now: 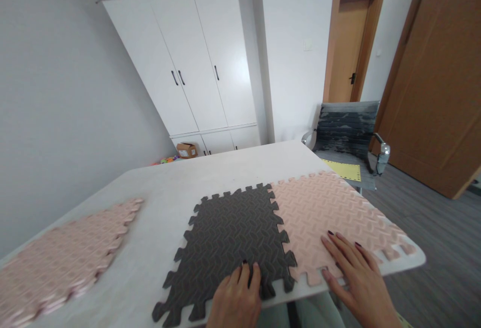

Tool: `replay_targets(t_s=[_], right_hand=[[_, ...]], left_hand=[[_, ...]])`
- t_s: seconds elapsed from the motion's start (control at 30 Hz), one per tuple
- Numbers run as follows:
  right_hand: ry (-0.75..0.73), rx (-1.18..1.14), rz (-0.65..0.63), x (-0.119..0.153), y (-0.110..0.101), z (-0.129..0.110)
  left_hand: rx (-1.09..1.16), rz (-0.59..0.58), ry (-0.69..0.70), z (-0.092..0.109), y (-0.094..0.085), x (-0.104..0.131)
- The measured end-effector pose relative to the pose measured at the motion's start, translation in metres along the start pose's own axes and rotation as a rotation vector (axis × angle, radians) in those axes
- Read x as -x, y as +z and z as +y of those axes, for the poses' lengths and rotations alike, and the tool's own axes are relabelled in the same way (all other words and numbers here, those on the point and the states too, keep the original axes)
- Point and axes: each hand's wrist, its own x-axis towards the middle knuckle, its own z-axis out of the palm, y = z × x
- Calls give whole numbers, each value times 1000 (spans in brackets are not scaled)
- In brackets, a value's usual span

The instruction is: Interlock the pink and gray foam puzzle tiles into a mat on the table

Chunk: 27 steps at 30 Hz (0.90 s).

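A dark grey foam mat tile (233,233) with puzzle edges lies flat on the white table (169,188). Along its right side it meets a pink foam tile (311,208), their teeth side by side. My left hand (236,298) rests on the front edge of the grey tile, its fingers bent and close together. On the front part of the pink tile lies my right hand (356,278), palm down with fingers spread and nothing held. Another pink tile or stack (71,253) sits apart at the table's left.
Beyond the table's right edge stands a dark chair (347,132) with a yellow sheet (343,170) on its seat. A cardboard box (187,150) is behind the far edge, before a white cabinet (188,62). Brown doors are at the right.
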Motion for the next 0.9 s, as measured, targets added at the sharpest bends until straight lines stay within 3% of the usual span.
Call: replay_targets(t_s=[0.13,0.4,0.5,0.63,0.77,0.9], right_hand=[[0,2,-3,0,1,0],[-13,0,-8,-1,2,1],[-10,9,-18,0,2,0],[-14,18,-25,0,3,-1],[-13,28,-35,-2,2,-1],[-19,32,-39,-3,1,-2]], left_hand=[[90,185,83,-6,-3,-4],[80,147,170,-16,4,4],[78,189,218,-15,10,5],[71,205,272,5,23,1],[77,251,160,33,34,-7],[31,288,235,40,34,-18]])
